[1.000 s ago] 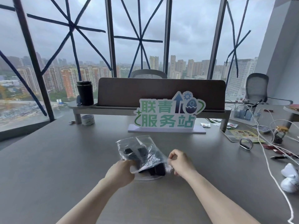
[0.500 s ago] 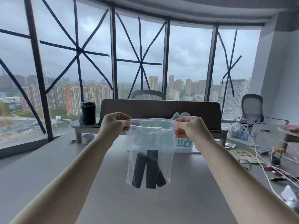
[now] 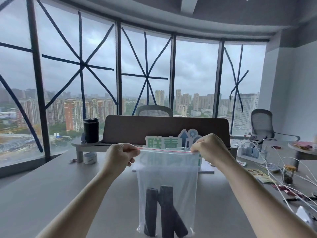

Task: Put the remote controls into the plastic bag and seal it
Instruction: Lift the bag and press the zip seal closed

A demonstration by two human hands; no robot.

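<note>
now that the plastic bag (image 3: 167, 182) has been lifted off the counter (image 3: 51, 194) and pulled taut at frame centre, its red zip line (image 3: 164, 150) is stretched flat between left hand (image 3: 120, 156) and right hand (image 3: 208, 149), each grip pinching a top corner. three remote controls (image 3: 164, 208) are seen at the bottom; only sealing seems left.

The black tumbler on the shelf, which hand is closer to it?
Left. The left hand pinches the bag's top corner just right of and below the black tumbler; the right hand holds the opposite corner, farther right.
</note>
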